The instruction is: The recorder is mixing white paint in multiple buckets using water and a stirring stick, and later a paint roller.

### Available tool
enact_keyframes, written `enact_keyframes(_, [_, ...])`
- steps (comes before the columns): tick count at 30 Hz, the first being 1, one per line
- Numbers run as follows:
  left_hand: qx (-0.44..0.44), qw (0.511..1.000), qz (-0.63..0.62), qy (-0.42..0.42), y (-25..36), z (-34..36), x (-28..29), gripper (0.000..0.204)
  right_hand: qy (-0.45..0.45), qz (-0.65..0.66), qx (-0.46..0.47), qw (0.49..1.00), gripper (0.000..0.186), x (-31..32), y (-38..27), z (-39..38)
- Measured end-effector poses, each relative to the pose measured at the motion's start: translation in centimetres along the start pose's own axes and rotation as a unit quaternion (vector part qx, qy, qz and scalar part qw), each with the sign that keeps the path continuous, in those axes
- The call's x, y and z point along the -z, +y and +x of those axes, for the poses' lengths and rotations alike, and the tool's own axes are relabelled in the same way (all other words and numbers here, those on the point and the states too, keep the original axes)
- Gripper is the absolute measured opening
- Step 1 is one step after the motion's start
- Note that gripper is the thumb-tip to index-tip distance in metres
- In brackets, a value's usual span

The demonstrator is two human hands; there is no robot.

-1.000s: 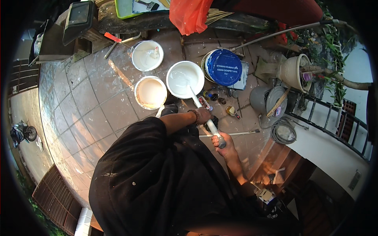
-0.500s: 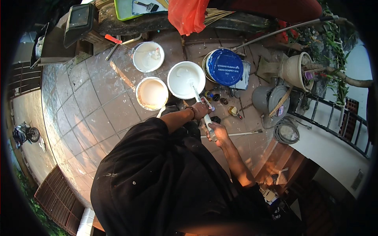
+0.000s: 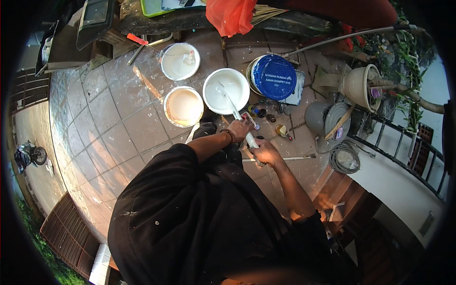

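Note:
A white, paint-coated pole slants down into a white bucket of white paint, its lower end dipping into the paint. My left hand, with a beaded bracelet at the wrist, is closed around the pole just outside the near rim. Farther up the pole, close to its top end, my right hand grips it too. Left of this bucket is a second one with cream-coloured paint and smeared sides. Behind that, a third bucket holds white residue.
A blue-lidded pail stands right of the paint bucket. Small bottles and an open jar sit near my hands. A long-handled brush lies on the tiles. Farther right are a grey bucket, coiled hose and planter.
The pole's dipped end has moved toward the far left inside the bucket. Both hands have shifted slightly forward with it, still gripping. The view has tilted a little.

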State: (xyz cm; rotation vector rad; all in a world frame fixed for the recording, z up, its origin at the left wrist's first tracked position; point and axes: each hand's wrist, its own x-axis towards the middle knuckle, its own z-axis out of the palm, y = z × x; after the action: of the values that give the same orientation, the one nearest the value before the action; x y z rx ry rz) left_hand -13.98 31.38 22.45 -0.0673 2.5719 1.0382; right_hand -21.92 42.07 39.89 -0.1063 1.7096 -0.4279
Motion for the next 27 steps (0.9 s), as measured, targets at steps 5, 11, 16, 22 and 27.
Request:
enact_keyframes(5, [-0.008,1.000,-0.014,0.024,0.9,-1.7,1.5,0.044,-0.005,-0.102,0.014,0.995,0.033,0.8,-0.2,0.0])
enact_keyframes(11, [-0.011,0.999,-0.021,0.023,2.9,-1.6,1.8,0.034,0.003,-0.013,-0.031,0.999,0.037,0.9,-0.1,-4.0])
enact_keyframes(16, [-0.102,0.993,-0.042,0.041,4.0,-1.1,1.7,0.024,0.053,-0.065,-0.019,0.996,0.050,1.8,0.5,-5.9])
enact_keyframes(22, [-0.106,0.993,-0.048,0.021,4.6,1.4,1.3,0.018,0.091,-0.160,0.003,0.983,0.054,3.4,2.7,-3.8])
enact_keyframes(27, [-0.105,0.992,-0.038,0.063,3.8,3.3,0.1,0.020,0.099,-0.047,-0.024,0.994,0.048,3.1,3.3,-2.6])
